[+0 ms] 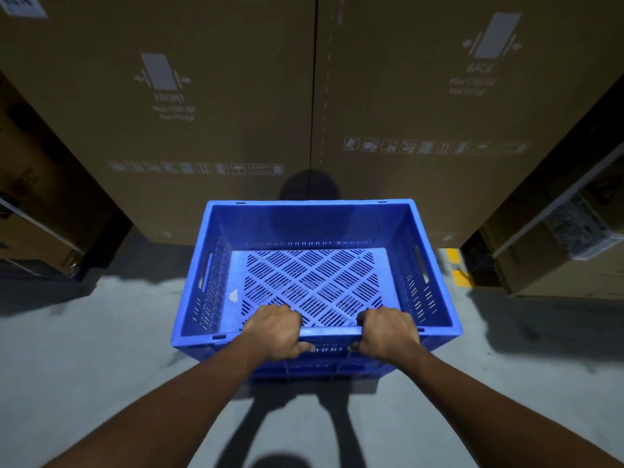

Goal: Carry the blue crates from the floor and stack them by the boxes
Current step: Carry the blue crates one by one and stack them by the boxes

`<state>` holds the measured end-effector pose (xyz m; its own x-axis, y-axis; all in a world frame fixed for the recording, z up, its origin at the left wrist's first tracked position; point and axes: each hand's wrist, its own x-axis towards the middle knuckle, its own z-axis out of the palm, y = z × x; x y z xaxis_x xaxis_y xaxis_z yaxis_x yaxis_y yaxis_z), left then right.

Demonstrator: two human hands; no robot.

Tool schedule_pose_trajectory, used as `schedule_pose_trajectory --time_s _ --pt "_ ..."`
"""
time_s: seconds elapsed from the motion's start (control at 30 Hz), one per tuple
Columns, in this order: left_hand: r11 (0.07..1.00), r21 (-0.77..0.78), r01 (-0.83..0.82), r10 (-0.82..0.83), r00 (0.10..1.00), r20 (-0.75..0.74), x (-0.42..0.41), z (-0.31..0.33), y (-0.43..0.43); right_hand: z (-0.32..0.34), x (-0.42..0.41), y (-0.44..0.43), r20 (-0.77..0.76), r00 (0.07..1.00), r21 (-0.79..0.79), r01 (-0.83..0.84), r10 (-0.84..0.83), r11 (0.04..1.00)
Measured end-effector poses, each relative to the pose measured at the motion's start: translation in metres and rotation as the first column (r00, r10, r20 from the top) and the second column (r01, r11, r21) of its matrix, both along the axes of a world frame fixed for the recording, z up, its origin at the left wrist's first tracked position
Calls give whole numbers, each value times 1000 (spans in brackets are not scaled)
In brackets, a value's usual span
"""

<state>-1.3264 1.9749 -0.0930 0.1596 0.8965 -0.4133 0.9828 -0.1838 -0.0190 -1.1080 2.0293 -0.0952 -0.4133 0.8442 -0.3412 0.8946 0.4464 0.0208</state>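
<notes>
The blue crate (314, 265) is mouth up, long axis left to right, before the cardboard boxes (202, 130). Arms outstretched, left hand (275, 332) and right hand (388, 332) grip its near rim.

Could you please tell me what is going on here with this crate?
A person holds an empty blue crate by its near rim, with the left hand and the right hand curled over the edge. The crate sits close in front of two tall cardboard boxes, over the grey floor. A blue edge shows under it, but I cannot tell whether that is a second crate below.
</notes>
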Motion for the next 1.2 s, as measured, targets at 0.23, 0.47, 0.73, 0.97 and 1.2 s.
schedule_pose_trajectory --time_s 0.23,0.47,0.73,0.97,1.2 --pt "998 28 -53 49 989 138 -4 -5 -1 -3 0 -3 1 1000 19 10 -10 1000" --pt "995 66 -72 62 988 144 -4 -7 -1 -8 0 -4 -2 1000 83 17 -17 996" --pt "991 87 -98 95 994 46 6 2 -14 -1 -4 -15 20 998 68 57 -58 996" --pt "985 51 -167 170 984 -51 22 47 -32 53 -6 -39 -100 989 -101 102 -112 990" --pt "931 277 -237 193 965 178 52 178 -86 181 10 -97 -455 884 -3 120 -108 993"
